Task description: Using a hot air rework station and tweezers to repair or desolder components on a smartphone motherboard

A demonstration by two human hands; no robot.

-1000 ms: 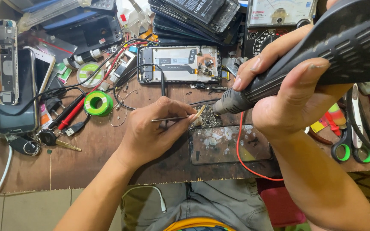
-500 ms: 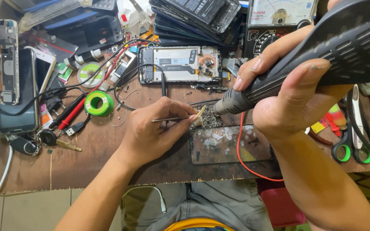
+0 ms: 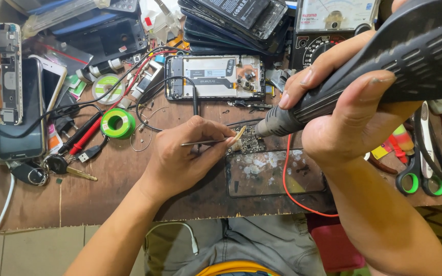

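Circuit board (image 3: 249,143) at frame centre, on glass panel (image 3: 274,174). Left hand (image 3: 180,158) pinching tweezers (image 3: 208,142) at a part; right hand (image 3: 354,110) gripping hot-air gun (image 3: 344,84) over it. Apparently mid-rework, part not yet lifted.

Two hands: left (image 3: 180,158), right (image 3: 349,110). One hot-air tool (image 3: 384,61). One tweezers (image 3: 205,142). One circuit board (image 3: 249,143). One green tape roll (image 3: 117,123). One scissors (image 3: 418,174). One meter (image 3: 333,25).

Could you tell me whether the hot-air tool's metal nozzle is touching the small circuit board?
Cannot tell. In the head view the nozzle ends right beside the circuit board, but from above neither contact nor gap shows plainly.
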